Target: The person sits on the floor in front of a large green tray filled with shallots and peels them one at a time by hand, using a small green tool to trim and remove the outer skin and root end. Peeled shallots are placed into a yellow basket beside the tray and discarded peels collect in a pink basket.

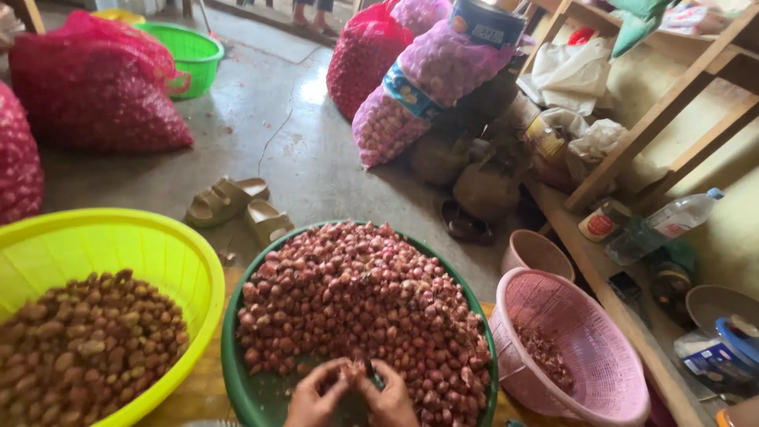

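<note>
Both hands meet at the near edge of the green basin (237, 372), the left hand (315, 399) and the right hand (391, 399) pressed close together with their fingertips pinching one small shallot (356, 372) between them (a dark sliver shows by the right fingers, perhaps a small blade, though it is too small to tell). The shallot sits just above the basin's near rim, in front of the big heap of shallots (356, 300) that fills the rest of the basin. It looks light and firm, with a dry papery skin that would likely slip and flake under the fingers, so the steadiest hold is probably across its plump middle, leaving the ends free. The bulbs are small, rounded and reddish-purple, some with paler patches. To the left stands a yellow basket (170, 249) holding duller, brownish bulbs; to the right a pink basket (617, 372) holds a few scraps. A pair of sandals (237, 207) lies on the concrete floor (269, 119) beyond, with red net sacks (95, 95) farther back.
</note>
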